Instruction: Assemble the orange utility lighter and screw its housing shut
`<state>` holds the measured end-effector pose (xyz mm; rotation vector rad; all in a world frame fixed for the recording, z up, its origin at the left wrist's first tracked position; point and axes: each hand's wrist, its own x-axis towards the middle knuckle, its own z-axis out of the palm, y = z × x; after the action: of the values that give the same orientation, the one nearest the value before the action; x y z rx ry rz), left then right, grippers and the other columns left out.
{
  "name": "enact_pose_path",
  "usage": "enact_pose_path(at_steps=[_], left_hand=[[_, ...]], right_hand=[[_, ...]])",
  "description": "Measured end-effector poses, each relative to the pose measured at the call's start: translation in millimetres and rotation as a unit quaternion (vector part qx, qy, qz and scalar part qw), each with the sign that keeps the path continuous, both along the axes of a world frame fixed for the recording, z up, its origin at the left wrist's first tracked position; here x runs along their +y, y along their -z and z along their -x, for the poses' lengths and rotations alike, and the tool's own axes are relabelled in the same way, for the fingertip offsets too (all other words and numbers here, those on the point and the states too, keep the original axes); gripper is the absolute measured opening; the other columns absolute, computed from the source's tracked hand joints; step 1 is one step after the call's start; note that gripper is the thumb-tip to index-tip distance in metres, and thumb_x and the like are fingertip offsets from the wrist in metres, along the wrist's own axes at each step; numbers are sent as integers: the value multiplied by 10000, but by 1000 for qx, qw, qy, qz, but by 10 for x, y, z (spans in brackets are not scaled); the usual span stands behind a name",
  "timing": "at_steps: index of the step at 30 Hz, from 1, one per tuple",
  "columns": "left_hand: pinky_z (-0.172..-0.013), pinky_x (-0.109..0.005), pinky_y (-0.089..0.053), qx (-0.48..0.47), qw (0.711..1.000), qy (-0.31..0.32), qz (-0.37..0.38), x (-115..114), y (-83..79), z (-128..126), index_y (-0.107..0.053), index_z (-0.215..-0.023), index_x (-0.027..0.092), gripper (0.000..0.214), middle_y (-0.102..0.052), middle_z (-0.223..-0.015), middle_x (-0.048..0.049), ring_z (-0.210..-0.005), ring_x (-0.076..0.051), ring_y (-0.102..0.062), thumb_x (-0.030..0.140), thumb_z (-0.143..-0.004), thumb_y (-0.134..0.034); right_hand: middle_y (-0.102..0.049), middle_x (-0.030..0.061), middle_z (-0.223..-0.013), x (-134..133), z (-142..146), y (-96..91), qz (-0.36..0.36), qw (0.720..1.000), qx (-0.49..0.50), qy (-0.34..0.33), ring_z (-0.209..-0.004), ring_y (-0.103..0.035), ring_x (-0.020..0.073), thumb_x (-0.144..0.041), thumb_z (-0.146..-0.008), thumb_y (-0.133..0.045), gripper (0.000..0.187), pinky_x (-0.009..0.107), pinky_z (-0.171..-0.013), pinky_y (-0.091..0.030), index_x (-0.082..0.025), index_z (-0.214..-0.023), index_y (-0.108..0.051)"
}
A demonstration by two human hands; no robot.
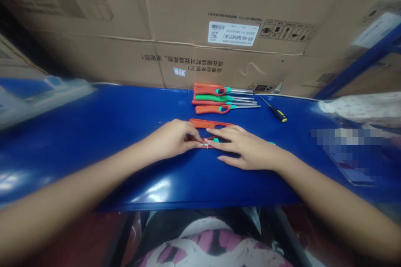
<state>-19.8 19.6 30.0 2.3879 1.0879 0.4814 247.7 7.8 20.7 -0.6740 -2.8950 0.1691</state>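
- Lighter half-shell [209,143], orange, lies flat on the blue tabletop [103,133] between both hands; a loose orange cover [209,123] sits just behind it.
- Left hand [171,138]: fingers pinched on a small metal part at the shell's middle.
- Right hand [243,147]: fingers flat, pressing the shell down, grasping nothing.
- Step looks like seating an internal part; next needs fine alignment, with the shell held steady.
- Finished lighters [219,98] and a screwdriver [274,110] lie behind.
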Motion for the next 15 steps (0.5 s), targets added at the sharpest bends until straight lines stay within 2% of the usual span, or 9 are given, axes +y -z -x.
enact_pose_path(at_steps=[11, 15], left_hand=[[-656, -248, -480, 31, 999, -15, -2, -4, -14, -7, -816, -881, 253, 112, -782, -882, -33, -753, -186, -704, 337, -856, -745], [-649, -241, -469, 53, 998, -20, -11, -19, -45, -25, -812, -894, 254, 94, -783, -889, -22, -759, -178, -699, 306, -856, -744]], right_hand=[[-544, 170, -1485, -62, 80, -26, -54, 998, -40, 10, -1300, -545, 326, -350, -1009, -499, 464, 561, -1065, -416, -168, -1431, -567], [-606, 146, -1426, -38, 58, -22, -53, 999, -1, 12, -1274, -569, 288, -337, -1006, -508, 447, 510, -1081, -415, -148, -1405, -582]])
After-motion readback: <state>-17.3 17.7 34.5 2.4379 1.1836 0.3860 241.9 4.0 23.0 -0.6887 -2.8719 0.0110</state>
